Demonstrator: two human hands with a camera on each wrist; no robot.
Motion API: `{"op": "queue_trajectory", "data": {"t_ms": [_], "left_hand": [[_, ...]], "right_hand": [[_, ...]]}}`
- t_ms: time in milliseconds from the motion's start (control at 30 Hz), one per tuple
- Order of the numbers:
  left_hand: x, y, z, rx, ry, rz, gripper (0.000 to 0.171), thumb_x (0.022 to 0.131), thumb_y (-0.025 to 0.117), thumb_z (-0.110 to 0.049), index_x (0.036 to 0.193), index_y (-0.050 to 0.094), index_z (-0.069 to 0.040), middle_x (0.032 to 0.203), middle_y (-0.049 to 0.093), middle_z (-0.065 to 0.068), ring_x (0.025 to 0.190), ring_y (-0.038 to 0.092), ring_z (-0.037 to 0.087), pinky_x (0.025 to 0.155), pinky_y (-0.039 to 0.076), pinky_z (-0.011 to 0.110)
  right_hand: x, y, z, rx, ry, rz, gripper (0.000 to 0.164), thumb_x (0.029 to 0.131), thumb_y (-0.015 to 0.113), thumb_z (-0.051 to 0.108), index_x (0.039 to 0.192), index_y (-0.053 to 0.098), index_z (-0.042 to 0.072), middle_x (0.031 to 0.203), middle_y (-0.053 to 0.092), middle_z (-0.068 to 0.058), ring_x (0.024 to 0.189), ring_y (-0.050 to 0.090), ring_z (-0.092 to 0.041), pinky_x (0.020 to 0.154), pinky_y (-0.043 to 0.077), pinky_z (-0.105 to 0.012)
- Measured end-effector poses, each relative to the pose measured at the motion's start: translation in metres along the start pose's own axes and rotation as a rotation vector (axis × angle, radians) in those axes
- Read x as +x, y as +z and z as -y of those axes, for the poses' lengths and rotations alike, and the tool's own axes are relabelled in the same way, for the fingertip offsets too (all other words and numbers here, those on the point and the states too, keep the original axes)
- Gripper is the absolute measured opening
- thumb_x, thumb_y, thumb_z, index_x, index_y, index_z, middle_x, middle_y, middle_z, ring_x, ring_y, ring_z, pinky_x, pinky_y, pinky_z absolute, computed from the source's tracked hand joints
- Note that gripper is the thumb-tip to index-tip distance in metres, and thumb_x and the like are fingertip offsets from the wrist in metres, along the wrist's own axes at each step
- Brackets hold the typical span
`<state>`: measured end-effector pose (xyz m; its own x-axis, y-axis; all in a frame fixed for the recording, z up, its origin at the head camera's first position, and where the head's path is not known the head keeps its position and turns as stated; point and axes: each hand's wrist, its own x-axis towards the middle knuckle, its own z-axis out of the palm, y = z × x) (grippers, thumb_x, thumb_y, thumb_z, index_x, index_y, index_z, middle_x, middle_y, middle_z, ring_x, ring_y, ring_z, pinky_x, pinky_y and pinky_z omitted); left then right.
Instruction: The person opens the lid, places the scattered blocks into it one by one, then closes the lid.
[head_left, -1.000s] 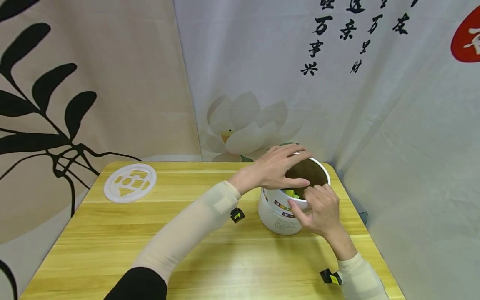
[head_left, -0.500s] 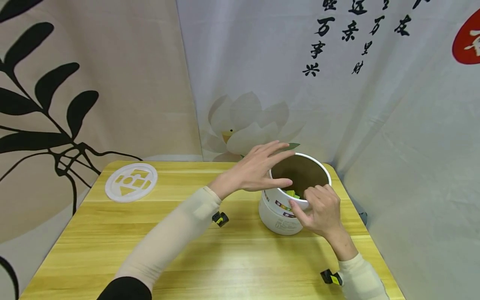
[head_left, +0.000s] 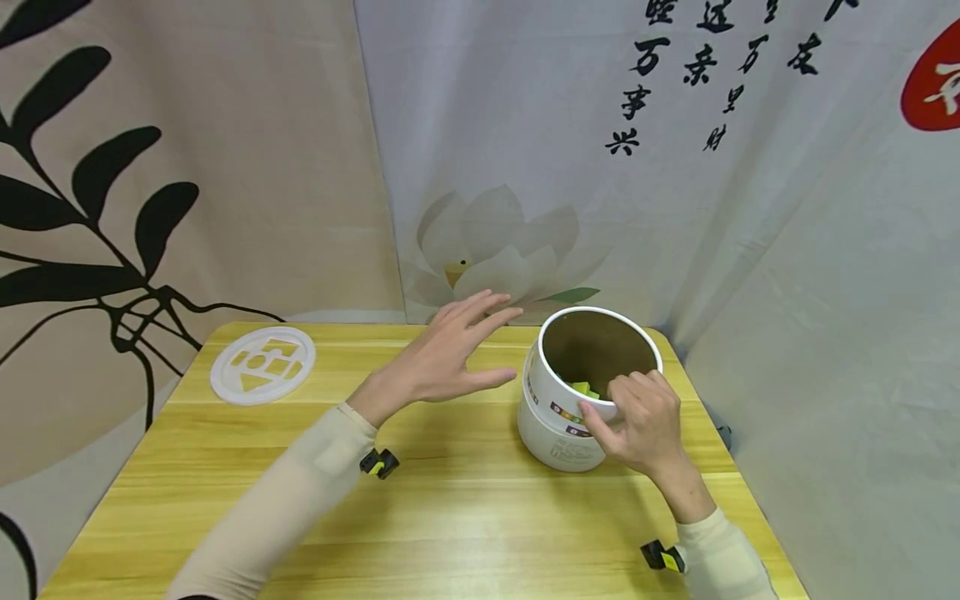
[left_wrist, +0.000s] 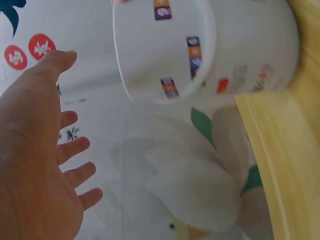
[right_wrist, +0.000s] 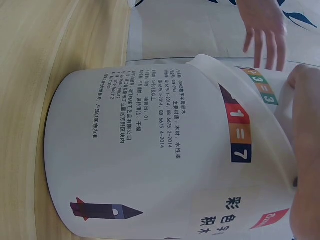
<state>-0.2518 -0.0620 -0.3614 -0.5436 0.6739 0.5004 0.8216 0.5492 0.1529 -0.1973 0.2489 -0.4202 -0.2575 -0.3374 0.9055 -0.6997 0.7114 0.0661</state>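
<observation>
A white round bucket (head_left: 558,442) with printed number labels stands on the table at the right, its top uncovered. Some yellow-green blocks (head_left: 584,388) show inside it; the rest of its contents is hidden. My right hand (head_left: 642,421) grips the near right rim, fingers over the edge and thumb outside. Left of the bucket, my left hand (head_left: 442,354) hovers with fingers spread and holds nothing. In the left wrist view this hand (left_wrist: 40,145) is apart from the bucket (left_wrist: 250,45). The right wrist view shows the bucket's printed side (right_wrist: 150,150) up close.
A white round lid (head_left: 262,365) with shape-cut holes lies on the back left of the wooden table (head_left: 450,525). Printed curtains (head_left: 525,125) hang behind the table and along its right side. Each wrist wears a small black camera (head_left: 378,463).
My left hand has moved left from over the bucket's mouth to beside it, uncovering the opening. The right hand keeps its grip on the rim, and the bucket stays in place.
</observation>
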Motion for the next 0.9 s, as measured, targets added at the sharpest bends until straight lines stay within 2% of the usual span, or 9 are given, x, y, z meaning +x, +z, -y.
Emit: {"op": "queue_trajectory", "data": {"t_ms": [200,500,700,900], "left_hand": [[-0.042,-0.009,0.025,0.035,-0.091,-0.012,0.081,0.092,0.065,-0.059,0.159,0.044,-0.019,0.162,0.036,0.005,0.150,0.021,0.028,0.112,0.031,0.061],[-0.120,-0.019,0.083,0.097,-0.330,0.038,0.087,0.091,0.065,-0.062,0.163,0.035,-0.024,0.163,0.033,0.011,0.145,0.029,0.038,0.109,0.028,0.067],[-0.169,-0.020,0.125,0.116,-0.487,0.063,0.088,0.093,0.064,-0.060,0.164,0.032,-0.020,0.162,0.032,0.018,0.143,0.030,0.044,0.109,0.023,0.072],[-0.208,-0.023,0.153,0.123,-0.582,0.079,0.087,0.095,0.065,-0.056,0.164,0.032,-0.015,0.161,0.031,0.024,0.143,0.027,0.046,0.105,0.025,0.074]], "right_hand": [[0.001,0.000,0.001,0.004,-0.006,-0.006,0.049,0.085,0.063,0.040,0.055,0.036,0.013,0.052,0.026,0.009,0.047,0.023,-0.011,0.047,0.020,-0.033],[0.002,0.000,0.001,0.006,-0.008,-0.013,0.050,0.086,0.063,0.040,0.055,0.035,0.013,0.050,0.026,0.008,0.048,0.022,-0.010,0.047,0.020,-0.032],[0.002,0.000,0.001,0.007,-0.010,-0.013,0.051,0.086,0.063,0.041,0.055,0.034,0.013,0.051,0.025,0.008,0.048,0.021,-0.010,0.047,0.019,-0.032],[0.002,0.001,0.001,0.011,-0.009,-0.012,0.051,0.086,0.063,0.041,0.054,0.033,0.013,0.051,0.024,0.009,0.048,0.021,-0.009,0.047,0.018,-0.031]]}}
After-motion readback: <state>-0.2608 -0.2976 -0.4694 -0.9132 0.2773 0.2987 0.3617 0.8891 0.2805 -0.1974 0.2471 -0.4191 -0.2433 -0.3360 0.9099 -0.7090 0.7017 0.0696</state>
